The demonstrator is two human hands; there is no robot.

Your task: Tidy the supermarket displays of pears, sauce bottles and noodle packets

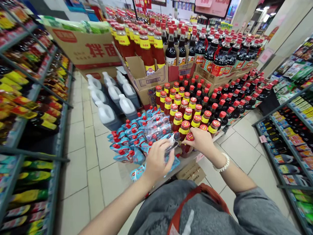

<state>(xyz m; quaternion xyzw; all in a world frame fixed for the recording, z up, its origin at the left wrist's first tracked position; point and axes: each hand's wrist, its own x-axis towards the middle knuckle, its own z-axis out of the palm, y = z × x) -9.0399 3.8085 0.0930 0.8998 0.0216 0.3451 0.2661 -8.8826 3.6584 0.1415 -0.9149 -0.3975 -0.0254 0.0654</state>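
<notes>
My right hand [202, 142] is closed around the red cap of a glass sauce bottle [186, 150] at the front corner of the display. That bottle holds red-brown sauce and stands beside rows of like bottles [177, 121] with red caps and yellow neck labels. My left hand [158, 159] is curled just left of it, its fingers closed on something small, whitish with a dark curved edge, which I cannot make out. Right behind the left hand lies a clear plastic-wrapped pack [158, 128]. Blue pouches [131, 139] with red caps crowd around this pack.
White-handled jugs [105, 112] stand on the floor side at left. Behind, cartons [147, 77] hold tall sauce bottles and dark bottles [221, 58]. Shelves line the left [59, 158] and right [279, 142]. A cardboard box [192, 172] sits low near my body.
</notes>
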